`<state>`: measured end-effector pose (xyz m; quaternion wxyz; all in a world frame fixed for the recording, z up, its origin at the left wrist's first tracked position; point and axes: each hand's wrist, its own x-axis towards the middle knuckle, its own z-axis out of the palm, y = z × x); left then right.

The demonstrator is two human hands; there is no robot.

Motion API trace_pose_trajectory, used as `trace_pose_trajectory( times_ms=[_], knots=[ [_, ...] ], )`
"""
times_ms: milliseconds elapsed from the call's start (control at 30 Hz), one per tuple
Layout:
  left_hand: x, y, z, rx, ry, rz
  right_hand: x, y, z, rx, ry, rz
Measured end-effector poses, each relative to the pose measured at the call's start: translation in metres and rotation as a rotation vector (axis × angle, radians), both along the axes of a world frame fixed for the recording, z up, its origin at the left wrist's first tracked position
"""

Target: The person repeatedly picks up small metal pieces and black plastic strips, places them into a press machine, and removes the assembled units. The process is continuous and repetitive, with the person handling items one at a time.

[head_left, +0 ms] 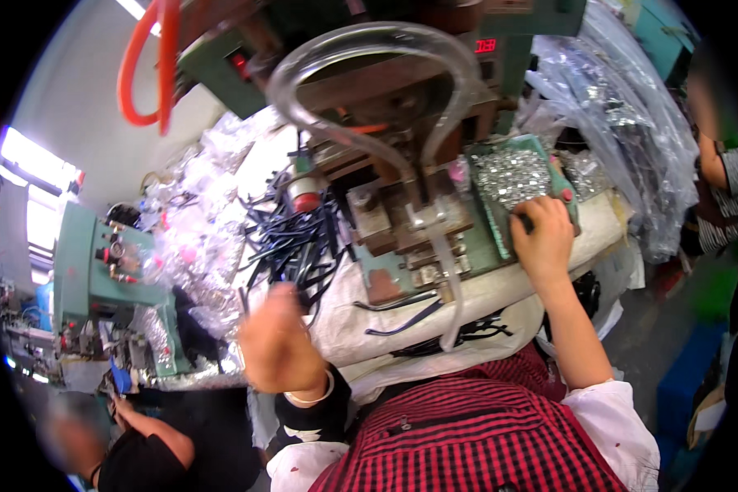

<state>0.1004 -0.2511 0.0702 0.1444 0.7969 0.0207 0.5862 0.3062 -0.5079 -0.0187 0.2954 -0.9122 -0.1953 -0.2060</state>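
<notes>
My right hand [545, 242] is at the near side of a green tray heaped with small shiny metal pieces [512, 176]. Its fingers are curled in toward the thumb; whatever they may pinch is too small or hidden. My left hand [280, 348], smeared by motion, is over the front left of the white-covered bench, close to a pile of dark strips [291, 238]. Between the hands stands a press with a metal die block [418, 225]. A clear tube [444, 271] hangs down in front of it. Two dark strips [406, 320] lie just before the press.
A red button [306, 201] stands left of the die. Crumpled clear plastic bags [193, 262] lie at left, beside another green machine [90, 262]. Large plastic sheeting [623, 123] hangs at right. A person [143, 443] works at lower left; another [717, 172] is at far right.
</notes>
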Motion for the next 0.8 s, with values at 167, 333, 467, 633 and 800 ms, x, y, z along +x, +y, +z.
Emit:
trace_pose_trajectory(
  times_ms=[167,333,467,633,800],
  knots=[
    [-0.015,0.044,0.020,-0.188,0.363,0.177,0.003,0.007,0.002,0.366,0.096,0.042],
    [-0.022,0.073,-0.094,-0.076,0.980,0.368,0.010,0.019,0.007,0.502,0.031,0.154],
    [-0.019,0.086,-0.101,-0.254,0.955,0.409,0.003,-0.011,-0.009,0.663,0.187,0.047],
    [0.000,0.086,-0.070,-0.635,0.624,0.165,-0.022,0.002,0.034,0.958,0.456,0.238],
    [0.028,0.062,-0.074,-0.862,0.393,-0.134,-0.019,0.064,0.076,0.743,0.195,0.480]
  ],
)
